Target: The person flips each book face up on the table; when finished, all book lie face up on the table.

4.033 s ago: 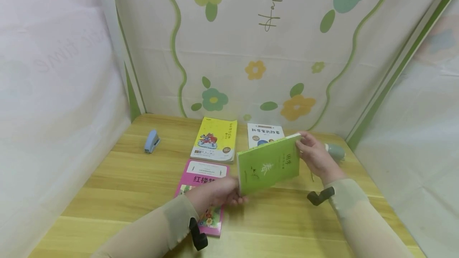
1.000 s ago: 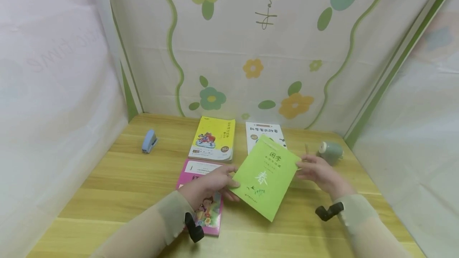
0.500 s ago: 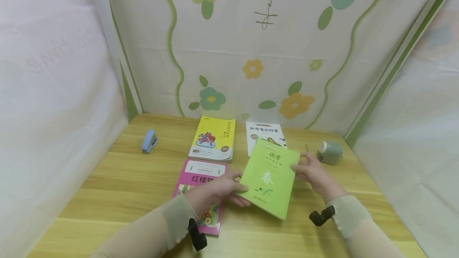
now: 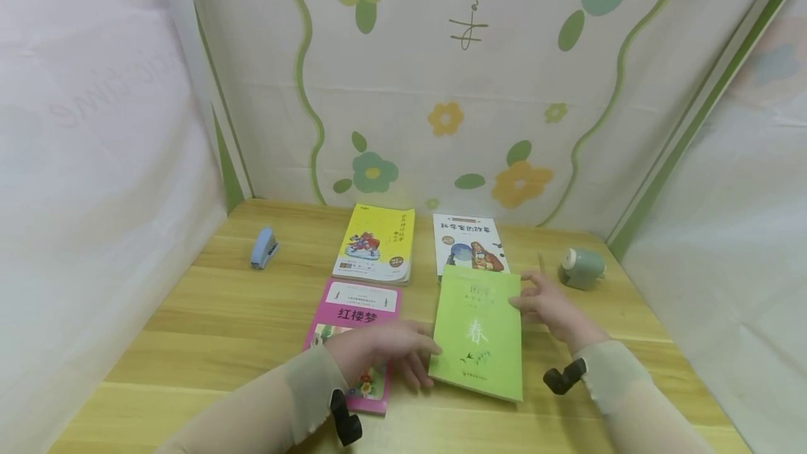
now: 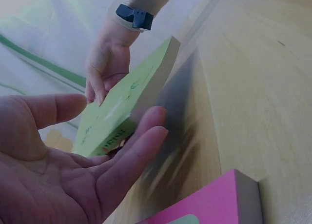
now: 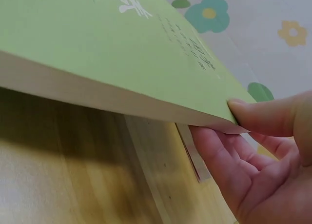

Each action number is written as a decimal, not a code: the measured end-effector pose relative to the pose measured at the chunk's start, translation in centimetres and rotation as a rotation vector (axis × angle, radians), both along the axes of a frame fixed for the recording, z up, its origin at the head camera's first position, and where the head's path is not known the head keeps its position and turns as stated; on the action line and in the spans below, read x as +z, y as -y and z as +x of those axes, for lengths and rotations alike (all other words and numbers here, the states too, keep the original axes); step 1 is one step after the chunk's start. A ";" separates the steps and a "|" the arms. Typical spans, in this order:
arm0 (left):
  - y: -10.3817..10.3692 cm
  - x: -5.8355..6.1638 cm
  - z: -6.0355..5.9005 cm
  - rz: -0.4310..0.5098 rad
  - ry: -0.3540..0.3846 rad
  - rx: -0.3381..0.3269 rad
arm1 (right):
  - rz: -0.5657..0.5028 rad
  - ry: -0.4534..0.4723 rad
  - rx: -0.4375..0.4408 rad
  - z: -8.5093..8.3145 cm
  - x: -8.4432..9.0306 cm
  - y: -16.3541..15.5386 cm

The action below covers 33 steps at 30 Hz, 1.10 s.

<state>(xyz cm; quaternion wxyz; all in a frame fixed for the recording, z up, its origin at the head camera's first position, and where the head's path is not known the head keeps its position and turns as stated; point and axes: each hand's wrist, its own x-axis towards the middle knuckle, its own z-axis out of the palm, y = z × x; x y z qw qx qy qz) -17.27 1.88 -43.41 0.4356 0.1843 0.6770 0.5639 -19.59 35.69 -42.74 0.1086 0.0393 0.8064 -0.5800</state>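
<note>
A green book [image 4: 477,342] is held over the table, front cover up, its shadow on the wood below. My right hand [image 4: 555,310] pinches its right edge near the top corner, thumb on the cover and fingers beneath, as the right wrist view shows. My left hand [image 4: 394,349] is at the book's left edge with fingers spread. In the left wrist view, the left thumb [image 5: 63,108] stands off the cover while the fingers extend beside the spine. Beneath the left forearm lies a pink book [image 4: 372,401], partly covered.
A yellow book [image 4: 378,237] lies at the back, behind the pink one. Behind the green book is a white book [image 4: 466,237], its lower edge overlapped. A blue stapler [image 4: 263,249] stands back left, a grey-green cylindrical object [image 4: 583,268] back right. Fabric walls [image 4: 410,76] enclose the table.
The green book has come down from a raised, tilted pose, turned straighter and moved toward me, uncovering more of the white book. My left hand's fingers have loosened from its edge.
</note>
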 end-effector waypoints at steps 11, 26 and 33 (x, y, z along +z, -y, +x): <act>-0.4 0.3 0.7 -0.022 0.040 -0.056 | -0.026 0.054 0.096 -0.4 -1.5 -0.2; -0.5 0.4 0.7 0.002 0.056 -0.108 | -0.020 0.062 0.048 -0.3 -3.3 -0.3; -0.3 0.3 0.8 -0.005 0.026 -0.101 | 0.218 0.039 0.009 -0.1 -3.1 -0.3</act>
